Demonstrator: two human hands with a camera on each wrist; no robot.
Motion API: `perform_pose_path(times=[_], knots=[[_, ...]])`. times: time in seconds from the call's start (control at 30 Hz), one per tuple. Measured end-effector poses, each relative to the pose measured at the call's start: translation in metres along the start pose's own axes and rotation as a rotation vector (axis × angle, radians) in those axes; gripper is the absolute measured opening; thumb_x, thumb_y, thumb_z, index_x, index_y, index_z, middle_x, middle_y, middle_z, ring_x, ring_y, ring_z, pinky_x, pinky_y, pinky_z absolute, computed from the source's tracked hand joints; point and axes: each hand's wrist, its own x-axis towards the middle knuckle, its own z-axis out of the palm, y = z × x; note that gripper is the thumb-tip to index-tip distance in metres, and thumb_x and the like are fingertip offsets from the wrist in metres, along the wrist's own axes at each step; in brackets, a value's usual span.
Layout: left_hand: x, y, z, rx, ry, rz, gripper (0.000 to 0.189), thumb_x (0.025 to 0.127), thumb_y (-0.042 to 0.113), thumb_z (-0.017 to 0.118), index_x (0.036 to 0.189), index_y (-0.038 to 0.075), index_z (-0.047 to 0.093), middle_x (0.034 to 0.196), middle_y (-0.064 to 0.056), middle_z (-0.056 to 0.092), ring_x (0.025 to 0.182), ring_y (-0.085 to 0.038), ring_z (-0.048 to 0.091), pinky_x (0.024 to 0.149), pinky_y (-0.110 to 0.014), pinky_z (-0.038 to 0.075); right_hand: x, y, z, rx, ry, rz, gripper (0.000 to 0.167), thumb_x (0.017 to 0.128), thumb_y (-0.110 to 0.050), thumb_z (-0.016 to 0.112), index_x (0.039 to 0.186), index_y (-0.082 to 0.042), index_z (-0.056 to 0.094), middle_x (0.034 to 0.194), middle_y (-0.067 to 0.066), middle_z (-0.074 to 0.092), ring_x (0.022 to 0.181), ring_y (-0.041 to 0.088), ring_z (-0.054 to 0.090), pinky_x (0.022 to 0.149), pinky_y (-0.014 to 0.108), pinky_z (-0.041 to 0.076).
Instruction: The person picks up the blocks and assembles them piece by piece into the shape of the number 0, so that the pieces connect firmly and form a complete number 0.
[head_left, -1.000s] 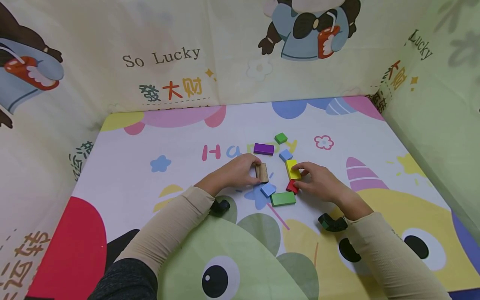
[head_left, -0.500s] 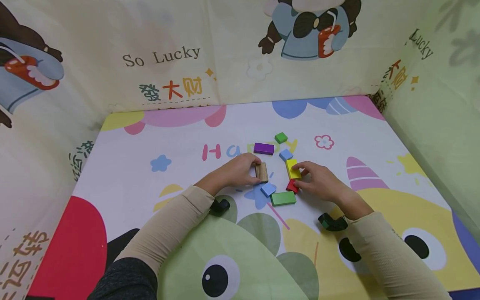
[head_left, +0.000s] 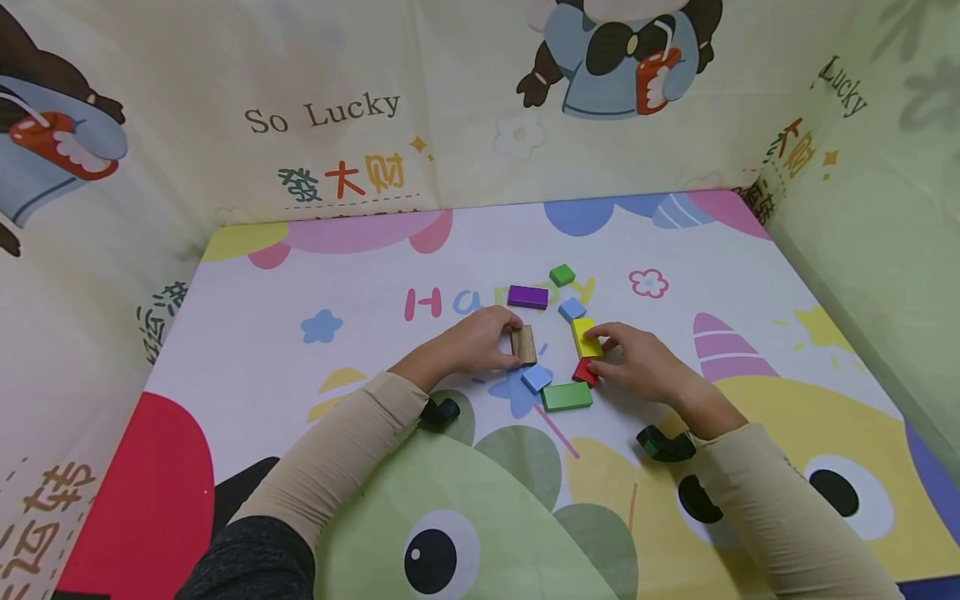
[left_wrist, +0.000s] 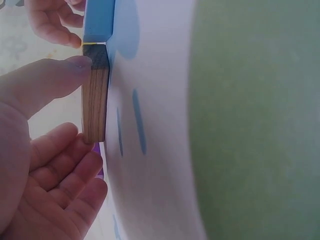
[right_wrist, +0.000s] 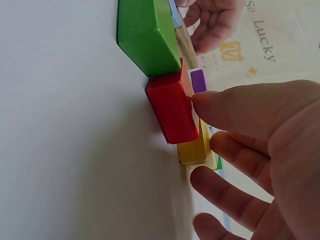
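A plain wooden block (head_left: 524, 345) lies on the printed mat, and my left hand (head_left: 480, 340) pinches it lengthwise, thumb (left_wrist: 75, 70) at the near end, a fingertip at the far end. A light blue block (head_left: 536, 380) sits right by its near end, then a long green block (head_left: 566, 397). Touching that green block is a red block (head_left: 585, 372), with a yellow block (head_left: 587, 339) beyond it. My right hand (head_left: 641, 360) rests its thumb (right_wrist: 215, 107) on the red block and its index finger on the yellow one; its other fingers are spread loosely.
Farther back lie a purple block (head_left: 528, 297), another light blue block (head_left: 572, 309) and a small green block (head_left: 562, 276). A patterned cloth wall (head_left: 465, 125) rises behind the mat (head_left: 247, 333), with more cloth at both sides.
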Motion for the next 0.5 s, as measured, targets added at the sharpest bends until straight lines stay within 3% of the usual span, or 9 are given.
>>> perform_pose_path(times=[0.5], knots=[[0.0005, -0.0016, 0.0006, -0.011, 0.002, 0.007, 0.060, 0.089, 0.027, 0.078, 0.137, 0.001, 0.054, 0.134, -0.010, 0.057, 0.120, -0.021, 0.050, 0.108, -0.033, 0.038, 0.0005, 0.0006, 0.0007, -0.001, 0.005, -0.005, 0.048, 0.091, -0.020, 0.073, 0.134, -0.005, 0.056, 0.125, 0.019, 0.060, 0.111, 0.037, 0.055, 0.093, 0.054, 0.048]])
